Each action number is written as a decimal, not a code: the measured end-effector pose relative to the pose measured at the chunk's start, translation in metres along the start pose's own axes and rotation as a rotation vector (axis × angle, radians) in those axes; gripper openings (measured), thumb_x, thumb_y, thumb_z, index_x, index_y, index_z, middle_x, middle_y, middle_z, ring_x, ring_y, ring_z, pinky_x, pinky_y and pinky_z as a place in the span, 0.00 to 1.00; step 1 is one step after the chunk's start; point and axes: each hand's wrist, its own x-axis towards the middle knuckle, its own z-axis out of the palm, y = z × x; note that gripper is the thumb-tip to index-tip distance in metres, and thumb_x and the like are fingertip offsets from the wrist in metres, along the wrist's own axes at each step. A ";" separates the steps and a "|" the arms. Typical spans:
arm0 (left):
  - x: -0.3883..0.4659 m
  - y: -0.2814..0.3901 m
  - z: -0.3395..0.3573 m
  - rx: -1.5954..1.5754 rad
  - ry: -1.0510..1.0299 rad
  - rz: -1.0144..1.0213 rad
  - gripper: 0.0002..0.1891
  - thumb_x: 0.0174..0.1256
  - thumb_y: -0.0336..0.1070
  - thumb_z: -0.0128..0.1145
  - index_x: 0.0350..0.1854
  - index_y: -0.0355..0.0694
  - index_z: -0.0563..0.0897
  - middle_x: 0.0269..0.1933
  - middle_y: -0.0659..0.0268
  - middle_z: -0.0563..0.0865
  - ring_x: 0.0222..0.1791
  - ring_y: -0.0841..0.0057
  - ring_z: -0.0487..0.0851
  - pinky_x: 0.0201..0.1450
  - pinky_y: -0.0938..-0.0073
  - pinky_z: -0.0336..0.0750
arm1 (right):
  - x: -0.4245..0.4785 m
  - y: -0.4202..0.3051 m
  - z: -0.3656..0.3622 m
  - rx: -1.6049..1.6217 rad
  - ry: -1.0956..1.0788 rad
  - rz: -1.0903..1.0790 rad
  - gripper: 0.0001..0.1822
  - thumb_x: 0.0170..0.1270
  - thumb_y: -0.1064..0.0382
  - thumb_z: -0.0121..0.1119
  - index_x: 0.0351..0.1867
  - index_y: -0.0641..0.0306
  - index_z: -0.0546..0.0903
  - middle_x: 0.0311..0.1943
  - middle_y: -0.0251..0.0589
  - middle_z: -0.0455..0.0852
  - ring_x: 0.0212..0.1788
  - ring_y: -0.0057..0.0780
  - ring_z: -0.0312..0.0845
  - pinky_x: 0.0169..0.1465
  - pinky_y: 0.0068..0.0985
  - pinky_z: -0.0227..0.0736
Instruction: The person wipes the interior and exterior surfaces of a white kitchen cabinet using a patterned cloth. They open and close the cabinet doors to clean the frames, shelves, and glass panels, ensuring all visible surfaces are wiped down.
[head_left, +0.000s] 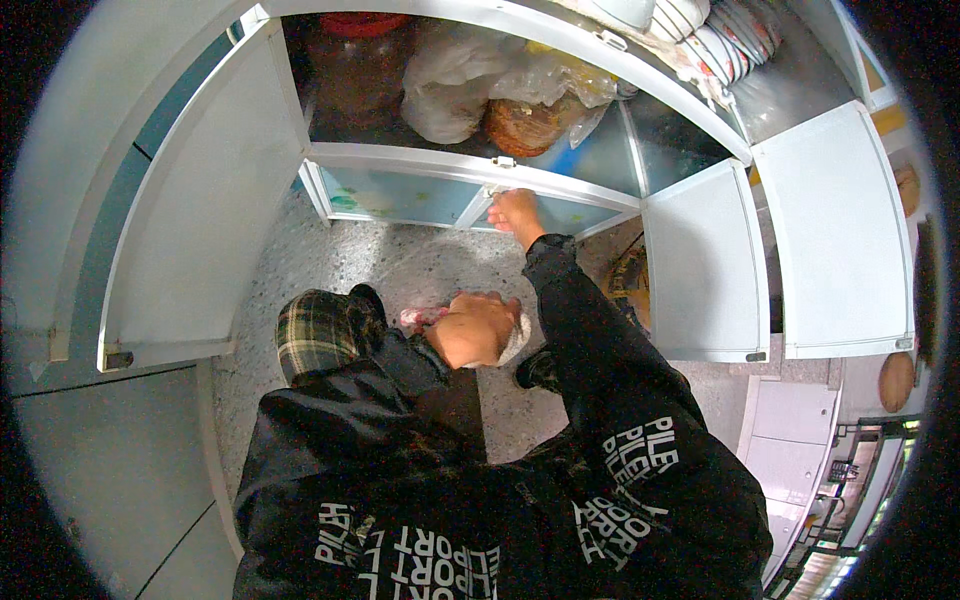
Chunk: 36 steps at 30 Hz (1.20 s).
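Note:
My right hand (516, 213) is at the lower cabinet doors (401, 196), its curled fingers against the latch (493, 190) where the two framed glass panels meet. Closer to my body, my left hand (474, 330) is closed around a white cloth (516, 343); a pink and white patterned part (424, 316) sticks out at its left side. Whether that part belongs to the cloth I cannot tell. Above the lower doors lies an open compartment with plastic bags (450, 82) and a brown rounded item (525, 124) partly wrapped in plastic.
White cabinet doors stand open at the left (202, 202) and right (705, 262), with another (836, 232) farther right. Stacked patterned bowls (724, 45) sit on the upper shelf. A red-lidded container (360, 67) is inside at the left. Speckled flooring (345, 255) lies below.

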 end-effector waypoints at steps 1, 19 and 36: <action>-0.001 0.001 -0.004 -0.005 -0.017 0.008 0.27 0.50 0.35 0.64 0.55 0.33 0.76 0.46 0.50 0.86 0.51 0.55 0.84 0.49 0.56 0.79 | 0.003 -0.001 -0.003 -0.019 -0.020 0.004 0.18 0.65 0.53 0.58 0.44 0.67 0.78 0.32 0.40 0.86 0.25 0.31 0.83 0.28 0.30 0.79; 0.007 0.008 0.010 0.048 -0.180 0.095 0.32 0.40 0.40 0.72 0.53 0.40 0.79 0.40 0.52 0.88 0.42 0.53 0.87 0.39 0.52 0.80 | -0.168 0.095 -0.116 -0.435 -0.304 0.040 0.14 0.65 0.56 0.60 0.43 0.64 0.85 0.24 0.32 0.84 0.21 0.19 0.78 0.24 0.23 0.73; 0.011 0.012 0.011 0.031 -0.241 0.152 0.34 0.38 0.43 0.69 0.56 0.49 0.76 0.37 0.53 0.86 0.40 0.48 0.85 0.36 0.49 0.78 | -0.205 0.203 -0.219 -1.303 -0.013 -0.240 0.15 0.64 0.55 0.52 0.36 0.63 0.84 0.30 0.56 0.84 0.38 0.54 0.81 0.43 0.49 0.74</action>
